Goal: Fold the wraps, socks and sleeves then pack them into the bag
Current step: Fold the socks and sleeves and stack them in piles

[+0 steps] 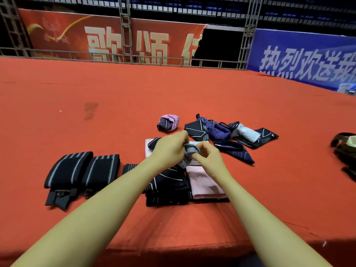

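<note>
**Two hands work a grey sock above sorted sportswear on a red carpeted platform**

A wide red carpet (192,93) covers the whole surface. Behind it hang a red banner (107,39) and a blue banner (308,60), both with large pale characters, framed by a metal truss (125,29).

Two bare forearms reach in from the bottom edge. The left hand (169,149) and the right hand (207,154) meet at the centre, and each has its fingers curled round a small grey sock (189,151), pinching it between them just above the cloth below.

Under the hands lie a black patterned sleeve (167,187) and, touching its right side, a pale pink sleeve (206,184).

To the left, two black wraps (82,170) with grey stripes lie folded side by side.

Beyond the hands, an unsorted pile (231,132) of black, purple and white pieces sits on the carpet. Just left of it rests a pink and black sock ball (168,122).

At the far right edge, part of a dark bag (344,149) shows, well apart from everything else.
</note>
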Tool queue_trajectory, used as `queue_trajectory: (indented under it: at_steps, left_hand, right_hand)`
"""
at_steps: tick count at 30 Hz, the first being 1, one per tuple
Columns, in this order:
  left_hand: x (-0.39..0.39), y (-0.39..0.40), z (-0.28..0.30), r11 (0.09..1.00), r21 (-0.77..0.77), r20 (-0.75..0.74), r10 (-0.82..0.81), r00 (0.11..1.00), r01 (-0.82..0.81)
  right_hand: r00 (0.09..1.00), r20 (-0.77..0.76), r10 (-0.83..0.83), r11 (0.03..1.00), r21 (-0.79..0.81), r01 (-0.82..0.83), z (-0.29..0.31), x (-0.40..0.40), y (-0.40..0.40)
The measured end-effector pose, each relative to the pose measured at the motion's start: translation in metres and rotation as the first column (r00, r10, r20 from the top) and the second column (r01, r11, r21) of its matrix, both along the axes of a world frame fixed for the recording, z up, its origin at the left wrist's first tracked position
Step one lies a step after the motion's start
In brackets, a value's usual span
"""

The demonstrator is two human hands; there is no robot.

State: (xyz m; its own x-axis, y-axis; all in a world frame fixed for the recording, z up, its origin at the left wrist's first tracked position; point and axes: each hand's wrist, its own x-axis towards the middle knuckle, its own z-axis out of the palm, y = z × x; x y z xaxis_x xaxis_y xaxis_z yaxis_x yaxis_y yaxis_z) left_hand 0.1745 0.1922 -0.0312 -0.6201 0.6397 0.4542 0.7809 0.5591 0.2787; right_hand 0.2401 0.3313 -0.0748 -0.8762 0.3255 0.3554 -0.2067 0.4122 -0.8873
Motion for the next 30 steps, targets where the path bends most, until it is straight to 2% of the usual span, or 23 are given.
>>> queue_trajectory:
  at_steps: [3,5,8,11,12,16,18,21,24,26,27,30]
  left_hand:
    - [-0.006,-0.003,0.006,0.997,0.033,-0.029,0.065,0.997,-0.064]
    - [-0.011,-0.005,0.005,0.996,0.024,-0.066,0.091,0.994,-0.090]
    - [-0.010,-0.006,0.001,0.993,0.032,-0.209,0.114,0.971,-0.110]
    - [-0.009,-0.009,0.000,0.978,-0.030,-0.431,0.172,0.886,-0.205]
    - [-0.008,-0.010,0.001,0.971,-0.057,-0.463,0.179,0.868,-0.231]
    - [-0.004,-0.006,0.002,0.949,-0.129,-0.485,0.192,0.853,-0.287]
    - [0.009,-0.005,0.011,0.922,-0.138,-0.456,0.266,0.849,-0.362]
    - [0.006,-0.001,0.021,0.890,-0.144,-0.380,0.355,0.854,-0.434]
    - [0.007,-0.005,0.027,0.895,-0.058,-0.413,0.381,0.827,-0.442]
    - [-0.002,-0.004,0.021,0.926,-0.020,-0.429,0.331,0.840,-0.376]
    - [-0.002,-0.005,0.021,0.948,-0.040,-0.389,0.276,0.879,-0.315]
    - [0.000,-0.008,0.019,0.979,0.066,-0.190,0.204,0.960,-0.195]
  right_hand:
    - [0.993,0.045,0.112,0.993,-0.029,-0.111,0.003,0.002,0.003]
    - [0.992,0.079,0.097,0.995,0.016,-0.098,0.005,0.004,0.003]
    - [0.996,0.075,0.037,0.990,0.133,-0.047,0.010,0.006,-0.001]
    - [0.996,0.000,-0.086,0.972,0.217,0.084,0.013,0.005,-0.001]
    - [0.988,-0.030,-0.149,0.959,0.237,0.152,0.013,0.005,-0.001]
    - [0.933,-0.044,-0.358,0.860,0.373,0.348,0.012,0.003,-0.008]
    - [0.913,-0.057,-0.403,0.882,0.242,0.404,0.014,0.001,-0.014]
    - [0.950,-0.007,-0.312,0.947,0.080,0.312,0.020,-0.002,-0.016]
    - [0.999,0.028,-0.019,0.998,-0.058,0.020,0.026,0.003,-0.017]
    - [0.990,0.060,0.126,0.991,-0.056,-0.122,0.027,0.010,-0.016]
    - [0.985,0.073,0.159,0.987,-0.033,-0.157,0.027,0.012,-0.016]
    - [0.986,0.068,0.153,0.988,-0.023,-0.152,0.022,0.010,-0.018]
